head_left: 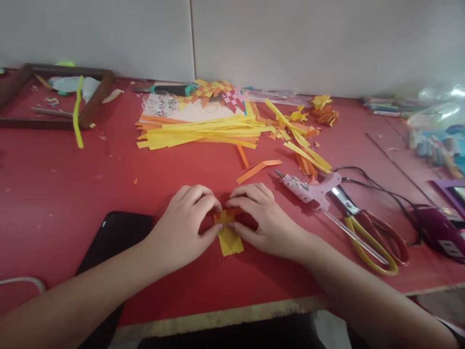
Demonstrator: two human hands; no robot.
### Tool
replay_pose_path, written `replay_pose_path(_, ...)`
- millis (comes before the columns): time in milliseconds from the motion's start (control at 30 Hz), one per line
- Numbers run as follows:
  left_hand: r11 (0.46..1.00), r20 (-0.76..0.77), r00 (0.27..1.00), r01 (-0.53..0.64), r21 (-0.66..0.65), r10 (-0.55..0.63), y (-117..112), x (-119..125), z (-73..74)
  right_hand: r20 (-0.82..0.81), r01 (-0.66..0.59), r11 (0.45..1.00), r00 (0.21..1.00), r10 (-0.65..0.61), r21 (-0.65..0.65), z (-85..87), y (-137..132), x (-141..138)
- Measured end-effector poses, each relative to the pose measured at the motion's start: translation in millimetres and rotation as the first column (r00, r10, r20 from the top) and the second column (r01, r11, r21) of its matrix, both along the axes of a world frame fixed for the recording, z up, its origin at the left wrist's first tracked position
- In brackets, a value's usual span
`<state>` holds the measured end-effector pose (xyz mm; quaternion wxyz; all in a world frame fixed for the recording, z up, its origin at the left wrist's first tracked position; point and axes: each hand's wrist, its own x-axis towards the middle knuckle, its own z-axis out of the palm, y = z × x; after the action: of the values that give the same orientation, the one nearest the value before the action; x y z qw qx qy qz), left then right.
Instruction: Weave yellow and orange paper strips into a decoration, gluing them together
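Between my hands, near the table's front edge, is a small woven piece of yellow and orange paper strips point(230, 241). My left hand point(191, 220) pinches its left side, thumb and fingertips closed on it. From the other side my right hand point(259, 218) grips it the same way, with the thumb close to my left thumb. An orange part runs along the top of the piece, partly hidden by my fingers. Just beyond my right hand lies a loose orange paper strip point(258, 169).
A pile of yellow strips point(203, 131) lies at the back. On the right are a pink glue gun point(312, 191) with its glue stick and scissors point(374, 232). A black phone point(116, 237) lies left, below a wooden frame point(98, 92). The table's front edge point(218, 317) is close.
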<state>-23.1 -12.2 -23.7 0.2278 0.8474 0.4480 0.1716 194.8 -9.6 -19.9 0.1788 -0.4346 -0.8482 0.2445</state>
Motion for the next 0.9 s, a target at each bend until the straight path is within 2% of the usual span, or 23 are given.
replay_pose_path(167,1.0,0.06,0.998,-0.009,-0.007,0.009,1,0,3.1,-0.073,-0.015,0.999,0.997,0.011,-0.05,2.2,-2,-2)
replay_pose_path(267,0.99,0.205,0.979,0.015,-0.143,0.015,3,1,9.9,-0.27,0.028,0.982,0.959,-0.079,-0.188,4.1,-3,-1)
replay_pose_path(400,0.925,0.356,0.928,0.038,-0.377,0.107,4,2,17.5,-0.506,0.02,0.887,0.815,-0.281,-0.461,5.1,-3,0)
replay_pose_path(500,0.899,0.42,0.899,0.078,-0.431,0.123,4,2,19.6,-0.569,-0.046,0.804,0.73,-0.378,-0.593,5.1,-4,0)
replay_pose_path(567,0.894,0.448,0.884,0.089,-0.439,0.132,3,1,20.2,-0.563,-0.051,0.782,0.723,-0.401,-0.622,5.8,-5,-1)
replay_pose_path(667,0.883,0.453,0.874,0.063,-0.465,0.177,3,1,21.0,-0.534,-0.02,0.81,0.761,-0.368,-0.586,6.9,-7,-3)
replay_pose_path(733,0.864,0.446,0.869,0.043,-0.502,0.215,3,1,21.1,-0.514,0.026,0.861,0.793,-0.328,-0.508,6.6,-8,-4)
replay_pose_path(833,0.827,0.433,0.866,0.041,-0.561,0.25,3,2,20.7,-0.509,0.083,0.953,0.83,-0.228,-0.292,5.1,-8,-5)
replay_pose_path(900,0.823,0.413,0.877,0.037,-0.567,0.245,3,3,20.0,-0.514,0.073,0.991,0.849,-0.123,-0.116,4.5,-7,-6)
